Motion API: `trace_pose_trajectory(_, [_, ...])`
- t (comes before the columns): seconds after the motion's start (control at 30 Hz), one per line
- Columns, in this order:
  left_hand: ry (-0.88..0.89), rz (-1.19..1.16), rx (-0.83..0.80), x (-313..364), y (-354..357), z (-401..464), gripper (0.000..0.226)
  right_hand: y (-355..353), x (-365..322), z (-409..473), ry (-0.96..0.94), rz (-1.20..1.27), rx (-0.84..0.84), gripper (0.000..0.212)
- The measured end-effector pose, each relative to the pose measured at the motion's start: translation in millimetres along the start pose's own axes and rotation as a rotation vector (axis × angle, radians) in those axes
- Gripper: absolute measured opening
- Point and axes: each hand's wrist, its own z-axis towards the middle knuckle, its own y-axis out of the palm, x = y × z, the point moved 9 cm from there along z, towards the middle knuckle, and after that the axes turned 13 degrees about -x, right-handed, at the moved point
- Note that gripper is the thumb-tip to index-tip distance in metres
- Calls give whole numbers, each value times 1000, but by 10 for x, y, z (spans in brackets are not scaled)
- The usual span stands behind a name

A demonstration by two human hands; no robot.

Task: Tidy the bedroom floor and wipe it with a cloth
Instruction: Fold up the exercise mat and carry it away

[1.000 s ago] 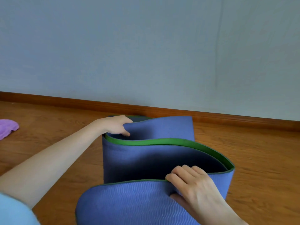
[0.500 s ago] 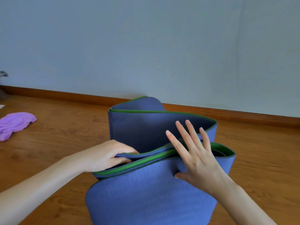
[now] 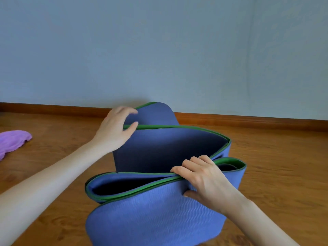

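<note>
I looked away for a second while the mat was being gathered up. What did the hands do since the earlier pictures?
The left hand let go of the near fold and reached back to the far top edge of the blue mat. The right hand, spread flat half a second ago, now curls its grip over the near folds. The mat stays standing in loose folds; the purple cloth lies untouched on the floor.

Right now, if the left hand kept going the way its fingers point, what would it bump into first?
Probably the mat's far blue flap, which the left hand's fingertips nearly touch already; depth is hard to judge.
</note>
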Motion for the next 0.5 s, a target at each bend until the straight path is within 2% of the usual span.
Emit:
trace_pose_trajectory(0.1, [-336, 150, -93, -385, 61, 448, 62, 0, -52, -46, -31, -6, -4, 72])
trace_pose_trajectory(0.2, [-629, 76, -153, -875, 165, 567, 76, 12, -100, -97, -60, 7, -8, 72])
trace_pose_trajectory(0.27, [-744, 78, -175, -1142, 246, 521, 78, 21, -126, -127, -78, 11, -16, 73])
trace_pose_trajectory(0.33, [-818, -9, -213, -1293, 363, 457, 76, 13, -136, -139, -95, 15, -17, 72])
trace_pose_trajectory(0.4, [-836, -219, -256, -1351, 534, 449, 65, 7, -126, -139, -100, 23, -10, 70])
trace_pose_trajectory(0.5, [-736, -292, -274, -1296, 605, 540, 55, 4, -79, -111, -76, 27, 11, 69])
